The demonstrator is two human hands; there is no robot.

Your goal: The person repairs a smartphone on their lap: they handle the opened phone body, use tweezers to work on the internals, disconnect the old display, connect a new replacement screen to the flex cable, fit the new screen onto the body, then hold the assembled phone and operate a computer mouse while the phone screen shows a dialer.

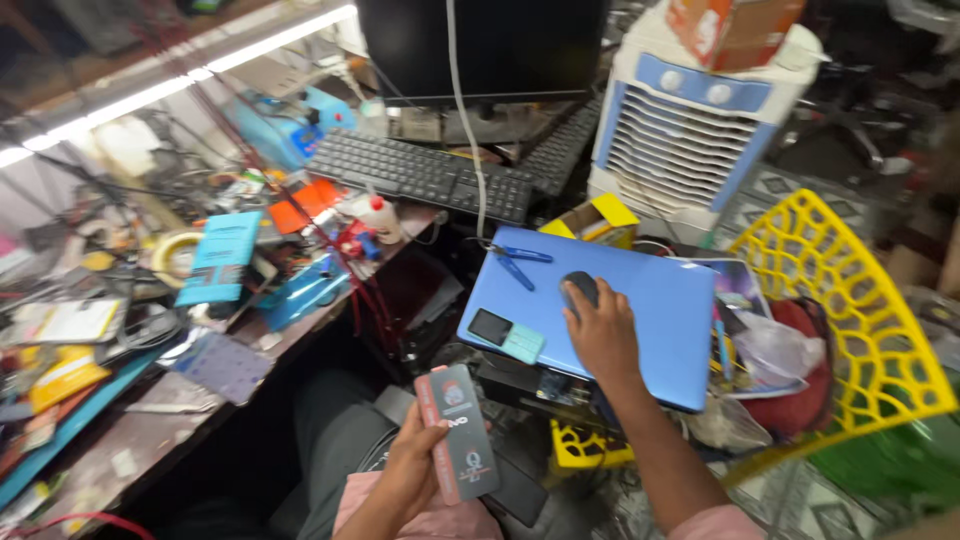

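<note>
STEP: we work the mouse (pixel 580 288) on the closed blue laptop (pixel 610 310) | RIGHT: our right hand (pixel 603 335) fingers rest curled over it | LEFT: left hand (pixel 415 470) fingers clasp a grey-and-red phone (pixel 458 432), below the laptop | NEXT: we judge steady mouse travel is required.

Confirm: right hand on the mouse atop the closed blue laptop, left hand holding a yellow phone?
Not quite. In the head view the left hand holds a grey and red phone, not yellow. The right hand does rest on the mouse atop the closed blue laptop.
</note>
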